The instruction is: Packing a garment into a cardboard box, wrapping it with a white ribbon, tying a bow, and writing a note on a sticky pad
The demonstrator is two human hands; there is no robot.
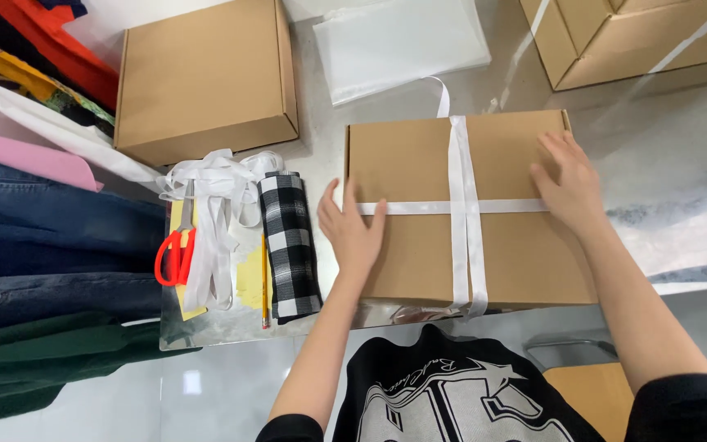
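Now | box [407, 176] long axis left-right | left hand [352, 232], right hand [568, 186] flat on ends

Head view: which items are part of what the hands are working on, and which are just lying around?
In hand:
- flat brown cardboard box
- white ribbon crossed over it
- left hand and right hand, flat on the lid

Lying about:
- red-handled scissors
- loose white ribbon pile
- folded black-and-white checked cloth
- yellow pencil
- second closed brown box
- stacked folded clothes
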